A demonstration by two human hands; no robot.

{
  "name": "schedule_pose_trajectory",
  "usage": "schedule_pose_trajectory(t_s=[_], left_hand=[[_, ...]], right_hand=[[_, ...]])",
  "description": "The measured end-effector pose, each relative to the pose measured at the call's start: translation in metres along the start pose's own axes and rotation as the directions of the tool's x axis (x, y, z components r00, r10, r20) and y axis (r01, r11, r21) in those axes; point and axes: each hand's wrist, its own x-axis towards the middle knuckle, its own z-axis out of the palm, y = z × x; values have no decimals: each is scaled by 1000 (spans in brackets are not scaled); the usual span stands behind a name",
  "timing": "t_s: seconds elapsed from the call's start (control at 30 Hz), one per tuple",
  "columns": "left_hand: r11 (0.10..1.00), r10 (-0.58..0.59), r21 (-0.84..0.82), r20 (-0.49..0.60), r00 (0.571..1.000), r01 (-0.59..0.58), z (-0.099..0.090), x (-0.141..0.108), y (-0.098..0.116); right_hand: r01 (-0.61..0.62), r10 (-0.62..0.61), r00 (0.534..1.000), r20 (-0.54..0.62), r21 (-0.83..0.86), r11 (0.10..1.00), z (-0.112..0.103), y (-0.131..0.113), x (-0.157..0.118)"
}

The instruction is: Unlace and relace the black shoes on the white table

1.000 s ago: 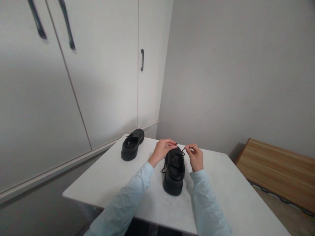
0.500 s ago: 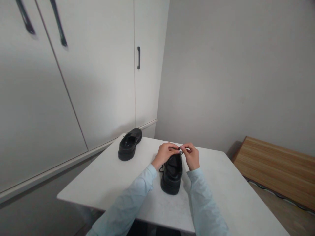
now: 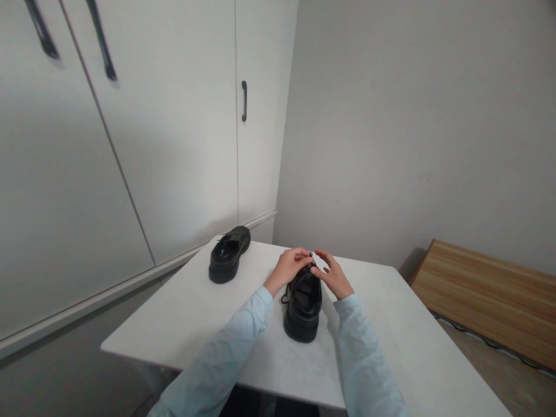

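Note:
A black lace-up shoe (image 3: 303,313) stands upright on the white table, heel towards me. Over its front, my left hand (image 3: 290,269) has thumb and fingers pinched on a dark shoelace (image 3: 311,254), whose short end pokes up above the fingertips. My right hand (image 3: 333,277) is just right of the lace, thumb and index finger spread apart; its thumb tip is close to the shoe's tongue. Another length of lace (image 3: 284,298) hangs in a loop on the shoe's left side. The toe is hidden behind my hands.
A second black shoe (image 3: 229,255) rests near the table's far left corner. The white table (image 3: 391,336) borders a white cabinet (image 3: 182,145) with dark handles. A wood-grain board (image 3: 490,295) is at the right, with a dark cable (image 3: 490,344) along its lower edge.
My right hand has loosened its pinch on the lace and opened its fingers. Both hands have shifted slightly left, the left still pinching. The shoes have stayed in place.

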Motion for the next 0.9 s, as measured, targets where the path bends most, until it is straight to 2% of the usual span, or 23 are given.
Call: schedule_pose_trajectory(t_s=[0.1, 0.27, 0.53, 0.73, 0.9], left_hand=[[1000, 10, -3, 3, 1000, -10, -1, 4, 0], [990, 47, 130, -1, 999, -46, -5, 16, 11], [957, 128, 259, 30, 991, -132, -15, 37, 45], [923, 208, 319, 54, 977, -214, -23, 59, 70], [900, 263, 350, 42, 964, -261, -24, 72, 101]], right_hand=[[-7, 7, 999, 48, -4, 1000, 8, 10, 0], [-36, 31, 998, 52, 82, 996, 22, 15, -2], [-151, 152, 988, 3, 103, 983, 22, 6, -4], [-169, 169, 986, 5, 111, 979, 22, 13, -2], [-161, 161, 987, 3, 107, 981, 21, 21, -1]])
